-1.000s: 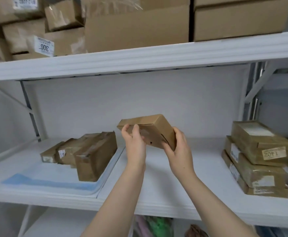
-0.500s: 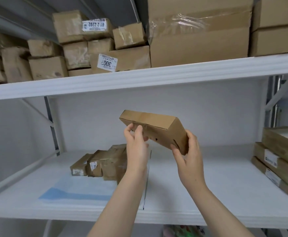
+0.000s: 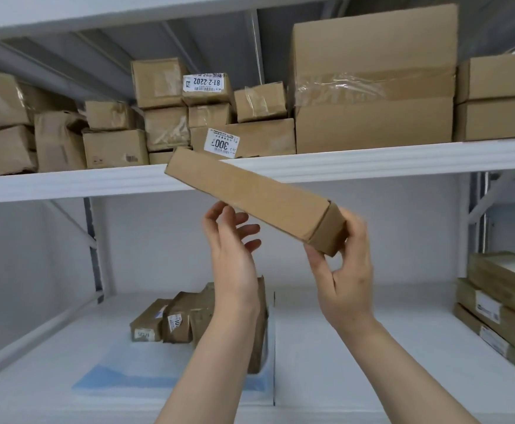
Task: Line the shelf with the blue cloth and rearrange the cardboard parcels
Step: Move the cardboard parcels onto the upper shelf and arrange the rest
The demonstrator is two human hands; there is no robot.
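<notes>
The flat cardboard parcel (image 3: 250,194) is in the air, tilted, with its far end in front of the edge of the upper shelf (image 3: 387,162). The right hand (image 3: 345,280) grips its lower end, thumb under the corner and fingers curled behind it. The left hand (image 3: 235,258) is raised below the parcel with fingers (image 3: 247,231) spread; whether they touch it I cannot tell. On the lower shelf (image 3: 357,362) the blue cloth (image 3: 121,377) lies at the left under small parcels (image 3: 176,319), partly hidden by the left forearm. A stack of parcels (image 3: 501,307) is cut off at the right edge.
</notes>
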